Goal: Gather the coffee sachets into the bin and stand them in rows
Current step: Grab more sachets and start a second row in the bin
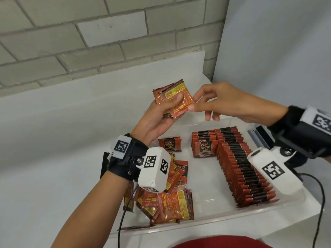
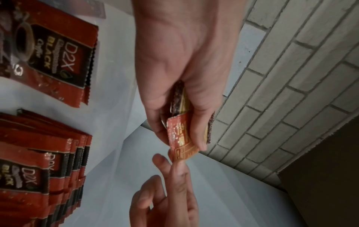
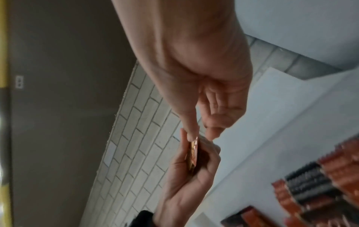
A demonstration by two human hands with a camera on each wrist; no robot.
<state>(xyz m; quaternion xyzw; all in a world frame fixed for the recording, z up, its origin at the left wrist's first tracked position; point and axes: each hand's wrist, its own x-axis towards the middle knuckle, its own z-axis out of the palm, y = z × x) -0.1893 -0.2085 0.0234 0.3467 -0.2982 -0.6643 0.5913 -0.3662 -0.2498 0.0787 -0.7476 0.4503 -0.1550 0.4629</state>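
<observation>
My left hand [image 1: 168, 104] is raised above the clear bin [image 1: 179, 228] and grips a small stack of red-orange coffee sachets [image 1: 172, 96], thumb across the front. My right hand [image 1: 195, 102] reaches in from the right and pinches the stack's lower right corner between thumb and forefinger. The left wrist view shows the held sachets [image 2: 182, 138] edge-on, with the right hand's fingertips [image 2: 179, 165] at their lower end. Inside the bin, rows of upright sachets [image 1: 241, 167] fill the right side. A loose pile of sachets [image 1: 170, 199] lies at the left.
The bin sits on a white table [image 1: 53, 158] against a grey brick wall [image 1: 89, 42]. One sachet [image 1: 170, 144] stands alone at the bin's back left. A dark flat object [image 1: 259, 138] lies beside the bin's right rim. A black cable [image 1: 320, 194] hangs off the right edge.
</observation>
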